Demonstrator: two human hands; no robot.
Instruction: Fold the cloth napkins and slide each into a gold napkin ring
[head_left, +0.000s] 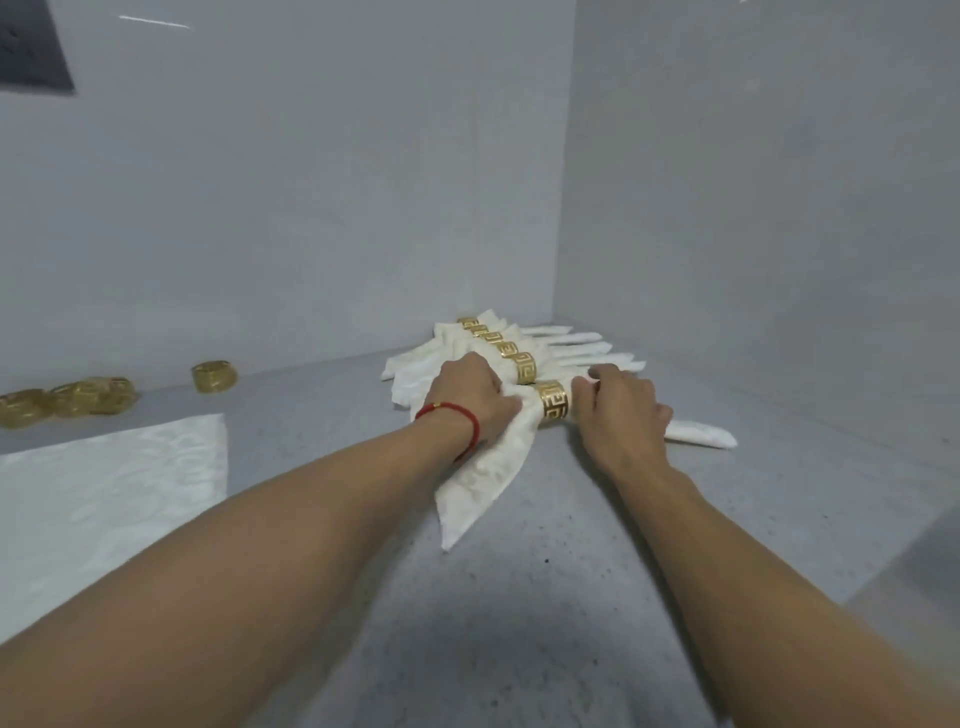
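On the grey bench (545, 597) lie six ringed napkins (483, 483), each in one gold ring (552, 407), one flat unfolded napkin (104, 493), about four loose gold rings (214, 376), and two hands.

Loose rings (78, 400) lie left of ringed napkins (498, 353).

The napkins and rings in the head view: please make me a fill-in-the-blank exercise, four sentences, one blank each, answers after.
1. The nearest ringed napkin is held by ____ hands.
2. The red bracelet is on the ____ wrist.
3. The spare gold rings lie to the ____ of the row of ringed napkins.
4. The flat napkin at the left edge carries ____ ring.

Answers: both; left; left; no
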